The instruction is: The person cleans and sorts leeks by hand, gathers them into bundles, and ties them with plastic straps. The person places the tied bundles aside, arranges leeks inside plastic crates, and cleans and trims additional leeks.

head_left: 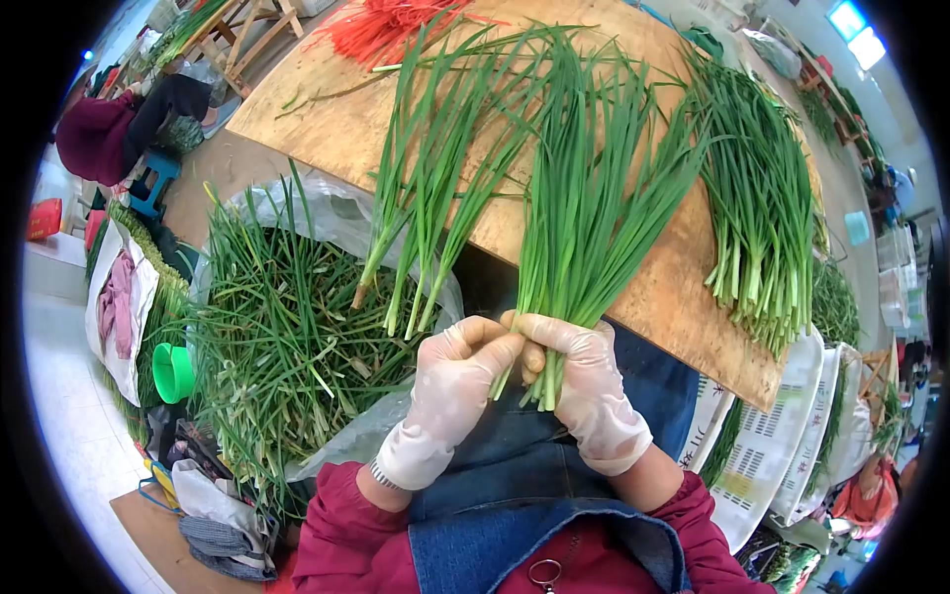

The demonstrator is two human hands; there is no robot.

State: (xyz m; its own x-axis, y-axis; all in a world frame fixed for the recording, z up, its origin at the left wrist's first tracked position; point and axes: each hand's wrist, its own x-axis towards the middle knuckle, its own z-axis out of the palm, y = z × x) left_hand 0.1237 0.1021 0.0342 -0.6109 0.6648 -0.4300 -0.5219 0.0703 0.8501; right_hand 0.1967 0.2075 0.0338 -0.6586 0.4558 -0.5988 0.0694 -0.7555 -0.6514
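Note:
Both my hands wear thin whitish gloves. My right hand (591, 381) is wrapped round a bunch of green garlic chives (594, 188), whose leaves fan out over the wooden table and whose pale cut ends poke out below the fist. Touching it, my left hand (445, 386) is closed in a pinch on a stalk at the left side of this bunch. A few loose chives (426, 218) lie over the table edge to the left. Further right rests a large pile of chives (757, 208), stems toward me.
The wooden table (317, 124) carries red ties (381, 25) at its far end. On the left stands a plastic-lined container (346, 193) heaped with chives and trimmings, beside a green cup (172, 373). A person (129, 124) sits bent over at upper left. White printed sacks (767, 460) stand at right.

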